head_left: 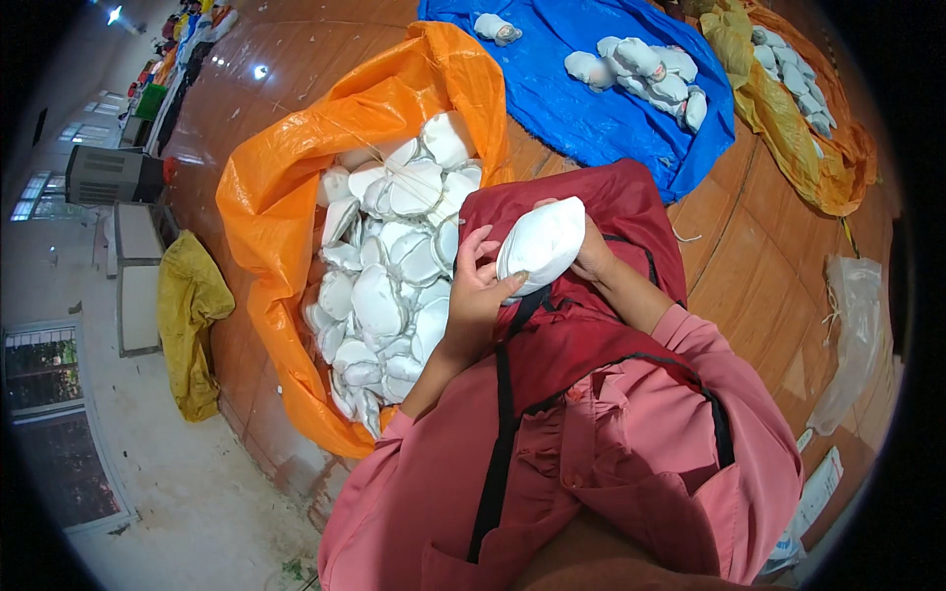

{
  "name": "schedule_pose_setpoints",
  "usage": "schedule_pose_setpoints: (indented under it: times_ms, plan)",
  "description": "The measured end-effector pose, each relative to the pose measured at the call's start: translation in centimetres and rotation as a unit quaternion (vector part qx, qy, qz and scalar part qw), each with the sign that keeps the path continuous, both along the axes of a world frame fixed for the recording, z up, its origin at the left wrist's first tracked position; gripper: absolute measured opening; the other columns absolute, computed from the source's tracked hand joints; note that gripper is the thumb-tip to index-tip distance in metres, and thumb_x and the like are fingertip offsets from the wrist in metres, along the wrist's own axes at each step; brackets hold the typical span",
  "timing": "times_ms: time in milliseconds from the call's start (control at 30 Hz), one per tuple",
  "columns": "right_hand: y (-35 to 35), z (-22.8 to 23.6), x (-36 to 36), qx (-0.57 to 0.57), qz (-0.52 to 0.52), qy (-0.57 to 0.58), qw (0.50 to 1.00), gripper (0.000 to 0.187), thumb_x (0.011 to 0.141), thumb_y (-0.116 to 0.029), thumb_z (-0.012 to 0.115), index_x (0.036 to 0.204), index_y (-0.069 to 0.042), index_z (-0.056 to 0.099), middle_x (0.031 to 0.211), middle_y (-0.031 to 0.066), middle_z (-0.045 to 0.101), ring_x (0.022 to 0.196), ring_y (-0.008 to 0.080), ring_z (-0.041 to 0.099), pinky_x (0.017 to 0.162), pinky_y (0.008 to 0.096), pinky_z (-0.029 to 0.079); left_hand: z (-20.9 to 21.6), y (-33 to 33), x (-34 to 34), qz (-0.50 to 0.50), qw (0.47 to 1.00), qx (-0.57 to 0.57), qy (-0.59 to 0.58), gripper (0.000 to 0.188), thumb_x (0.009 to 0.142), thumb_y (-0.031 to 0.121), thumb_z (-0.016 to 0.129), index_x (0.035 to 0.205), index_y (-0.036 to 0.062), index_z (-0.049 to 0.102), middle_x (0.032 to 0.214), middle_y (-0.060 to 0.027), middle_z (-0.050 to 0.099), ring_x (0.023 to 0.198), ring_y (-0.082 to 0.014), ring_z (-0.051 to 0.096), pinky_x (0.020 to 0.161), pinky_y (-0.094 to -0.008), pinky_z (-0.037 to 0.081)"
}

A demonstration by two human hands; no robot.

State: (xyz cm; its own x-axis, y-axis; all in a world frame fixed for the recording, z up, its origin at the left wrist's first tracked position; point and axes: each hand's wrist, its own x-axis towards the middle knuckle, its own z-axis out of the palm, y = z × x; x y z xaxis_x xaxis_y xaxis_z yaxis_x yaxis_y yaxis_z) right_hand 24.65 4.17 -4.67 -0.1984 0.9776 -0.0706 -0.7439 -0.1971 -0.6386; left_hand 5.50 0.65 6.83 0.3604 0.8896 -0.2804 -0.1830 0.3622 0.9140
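A white, rounded, cup-shaped fabric pad (544, 238), seemingly a nested stack of several, is held over my lap. My left hand (475, 294) grips its lower left edge, thumb on the front. Behind its right side is my right hand (592, 248), with most of its fingers hidden by the pad. A dark red apron (616, 202) covers my knees under both hands. Just left of my lap, an orange plastic sack (258, 202) lies opened out, full of loose white cup-shaped pads (379, 300).
A blue sheet (552, 103) ahead bears bundled white pads (645, 74). At far right, a yellow and orange sack (788, 148) holds more. A clear plastic bag (849, 330) lies on the brown tiled floor (734, 231). Leftward are a yellow sack (192, 325) and a window (59, 424).
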Motion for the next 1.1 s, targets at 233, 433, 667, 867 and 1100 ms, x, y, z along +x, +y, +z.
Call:
schedule_pose_setpoints:
  times_ms: [233,433,667,867,1100]
  plan:
    - [0.7,0.8,-0.8,0.218,-0.045,-0.276,0.935,0.018,0.092,-0.005,0.058,0.109,-0.003,0.064,0.111,0.0054,0.060,0.099,0.0160,0.059,0.089,0.0277,0.048,0.5,1.0,0.6,-0.071,0.976,-0.191,-0.073,0.072,0.085,0.002,0.068,0.145,0.0046,0.028,0.126,-0.0109,0.054,0.113,-0.0208,0.057,0.095,-0.0320,0.047]
    - [0.6,2.7,-1.4,-0.046,-0.094,-0.084,0.991,0.023,0.101,-0.017,0.052,0.117,-0.004,0.060,0.101,0.0031,0.059,0.094,0.0135,0.056,0.083,0.0285,0.047,-1.5,1.8,2.0,0.128,0.974,0.117,0.146,0.072,0.078,0.000,0.075,0.140,0.0012,0.038,0.130,-0.0125,0.054,0.119,-0.0225,0.054,0.101,-0.0332,0.043]
    - [-0.1,3.0,-3.2,-0.074,-0.121,-0.125,0.982,0.023,0.105,-0.023,0.044,0.098,-0.006,0.057,0.089,-0.0013,0.058,0.081,0.0065,0.052,0.074,0.0238,0.045,-1.6,1.5,2.7,0.101,0.992,0.052,0.058,0.078,0.082,-0.007,0.068,0.146,0.0091,0.027,0.132,-0.0121,0.049,0.117,-0.0190,0.053,0.090,-0.0326,0.050]
    - [-0.8,2.5,-4.7,-0.077,-0.122,-0.120,0.982,0.019,0.104,-0.021,0.047,0.097,-0.006,0.056,0.090,-0.0006,0.058,0.081,0.0065,0.053,0.074,0.0232,0.046,-2.8,2.3,2.3,0.127,0.987,-0.086,-0.052,0.078,0.086,-0.008,0.064,0.149,0.0142,0.024,0.125,-0.0080,0.054,0.098,-0.0161,0.061,0.068,-0.0257,0.053]
    - [-1.4,1.1,-4.6,-0.125,-0.082,0.036,0.988,0.019,0.102,-0.022,0.051,0.110,-0.005,0.054,0.101,0.0056,0.063,0.089,0.0133,0.063,0.079,0.0279,0.053,-5.4,2.4,3.2,0.168,0.983,0.011,-0.080,0.067,0.089,-0.004,0.061,0.147,0.0113,0.031,0.122,-0.0080,0.057,0.097,-0.0152,0.063,0.064,-0.0219,0.054]
